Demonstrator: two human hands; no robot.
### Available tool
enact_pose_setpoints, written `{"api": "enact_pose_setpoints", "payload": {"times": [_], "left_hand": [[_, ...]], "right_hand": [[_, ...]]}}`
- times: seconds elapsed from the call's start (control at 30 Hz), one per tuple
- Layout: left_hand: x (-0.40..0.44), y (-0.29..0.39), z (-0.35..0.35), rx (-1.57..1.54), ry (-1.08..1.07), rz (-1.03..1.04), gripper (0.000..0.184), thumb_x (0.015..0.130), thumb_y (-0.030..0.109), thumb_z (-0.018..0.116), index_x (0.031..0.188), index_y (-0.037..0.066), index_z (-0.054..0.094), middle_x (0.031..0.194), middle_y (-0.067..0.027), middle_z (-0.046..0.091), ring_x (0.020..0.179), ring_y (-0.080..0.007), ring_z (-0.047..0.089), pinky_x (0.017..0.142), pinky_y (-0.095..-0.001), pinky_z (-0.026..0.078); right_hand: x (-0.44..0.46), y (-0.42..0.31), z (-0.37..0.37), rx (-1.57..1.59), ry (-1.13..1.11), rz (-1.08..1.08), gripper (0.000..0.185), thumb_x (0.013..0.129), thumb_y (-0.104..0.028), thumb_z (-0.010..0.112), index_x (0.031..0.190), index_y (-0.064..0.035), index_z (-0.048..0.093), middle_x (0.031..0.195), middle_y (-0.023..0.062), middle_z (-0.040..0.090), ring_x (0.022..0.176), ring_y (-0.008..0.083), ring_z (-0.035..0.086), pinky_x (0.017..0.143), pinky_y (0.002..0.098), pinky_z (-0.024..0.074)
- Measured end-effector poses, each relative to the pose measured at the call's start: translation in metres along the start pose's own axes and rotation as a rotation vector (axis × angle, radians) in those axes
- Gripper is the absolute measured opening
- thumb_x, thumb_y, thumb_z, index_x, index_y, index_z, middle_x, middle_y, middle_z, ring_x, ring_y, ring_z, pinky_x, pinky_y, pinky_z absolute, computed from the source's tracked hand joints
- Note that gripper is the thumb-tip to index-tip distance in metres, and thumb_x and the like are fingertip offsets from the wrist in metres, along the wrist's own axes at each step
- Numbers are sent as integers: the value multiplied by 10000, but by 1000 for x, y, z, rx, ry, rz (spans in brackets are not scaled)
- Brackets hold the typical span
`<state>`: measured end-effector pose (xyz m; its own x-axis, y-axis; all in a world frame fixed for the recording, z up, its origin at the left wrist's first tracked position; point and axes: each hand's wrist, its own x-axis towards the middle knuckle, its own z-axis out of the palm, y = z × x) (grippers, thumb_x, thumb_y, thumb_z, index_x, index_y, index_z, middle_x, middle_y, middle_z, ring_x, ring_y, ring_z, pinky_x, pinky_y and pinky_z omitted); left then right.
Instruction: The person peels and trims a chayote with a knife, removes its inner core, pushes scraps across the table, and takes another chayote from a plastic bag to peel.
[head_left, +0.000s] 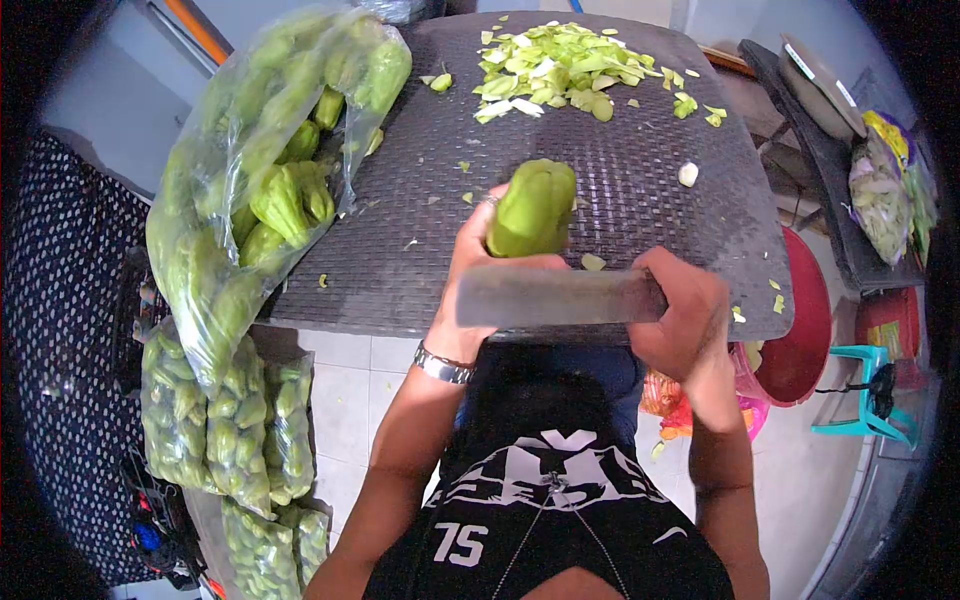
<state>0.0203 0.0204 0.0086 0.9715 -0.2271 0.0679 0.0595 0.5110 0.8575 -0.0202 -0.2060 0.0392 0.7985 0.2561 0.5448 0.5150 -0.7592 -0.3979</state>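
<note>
A green chayote (pixel 535 208) is held upright above the table's near part by my left hand (pixel 476 250), whose fingers wrap round its left side and base. My right hand (pixel 683 312) is closed round the handle of a wide-bladed knife (pixel 550 297). The blade points left, slightly blurred, just below the chayote and in front of part of my left hand. At the table's far side lies a pile of green peelings (pixel 560 68). A clear plastic bag (pixel 230 150) of whole chayotes lies on the table's left side, its opening towards the middle.
The dark woven table (pixel 420 220) has scattered scraps and a small pale piece (pixel 688 174) on it. Filled bags (pixel 235 420) stand on the floor at left. At right are a red tub (pixel 800 330), a turquoise stool (pixel 865 430) and a side table (pixel 830 180) with a bowl.
</note>
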Motion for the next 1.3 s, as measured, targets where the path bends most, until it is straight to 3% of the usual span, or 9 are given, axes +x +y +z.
{"api": "enact_pose_setpoints", "payload": {"times": [0.17,0.27,0.37,0.43,0.5,0.7,0.8,1.0,1.3], "left_hand": [[-6,-3,3,421,-39,57,644,825,6,801,1395,20,502,1301,-183,654,1111,-291,703,959,-415,587],[-1,-11,14,-130,15,-122,469,975,205,669,1380,24,518,1303,-156,660,1147,-257,685,997,-395,564],[-12,-7,19,408,-89,96,488,1079,424,389,1366,59,539,1308,-136,660,1180,-245,665,1025,-412,545],[-12,-5,18,292,-58,-6,494,1087,437,364,1364,67,538,1310,-135,657,1176,-244,666,1022,-419,546],[-9,-7,16,-184,37,-294,477,1087,430,386,1367,71,530,1312,-132,653,1166,-241,670,1014,-421,548],[-13,-9,20,-60,16,-238,452,1087,417,399,1374,82,499,1274,-108,654,1089,-230,693,984,-411,563],[-12,-7,17,145,-45,-125,360,1036,154,579,1365,55,470,1274,-145,645,1116,-192,668,948,-358,567],[-18,3,21,-173,-38,-172,309,1038,115,555,1336,48,503,1215,-123,678,1072,-189,687,924,-337,575],[-33,2,28,1030,116,294,711,686,105,896,1293,43,532,1145,-113,687,996,-236,704,878,-358,557]], "right_hand": [[31,-27,-26,-153,-153,-92,273,659,-169,742,850,-102,559,704,126,642,678,357,687,608,466,535],[37,-32,-25,-168,-224,-73,301,645,-206,756,863,-105,576,717,120,658,695,355,696,627,473,543],[39,-31,-24,-175,-286,-57,334,639,-246,781,859,-104,574,726,119,669,708,358,702,638,486,545],[39,-31,-22,-184,-292,-48,348,642,-267,793,850,-103,568,725,119,673,711,359,705,644,491,547],[39,-31,-22,-188,-305,-45,359,645,-282,803,842,-101,564,727,119,677,713,358,707,647,490,549],[38,-26,-19,-180,-289,-101,364,637,-284,813,835,-100,567,735,119,682,706,349,709,637,468,557],[37,-22,-16,-209,-298,-114,365,628,-277,814,833,-100,570,732,119,680,701,344,709,630,462,558],[41,-24,-22,-227,-301,-143,367,618,-269,812,833,-101,566,726,117,676,697,336,709,619,464,555],[59,74,7,-272,-268,259,290,727,-281,735,766,-2,667,807,250,692,816,439,701,737,515,561]]}}
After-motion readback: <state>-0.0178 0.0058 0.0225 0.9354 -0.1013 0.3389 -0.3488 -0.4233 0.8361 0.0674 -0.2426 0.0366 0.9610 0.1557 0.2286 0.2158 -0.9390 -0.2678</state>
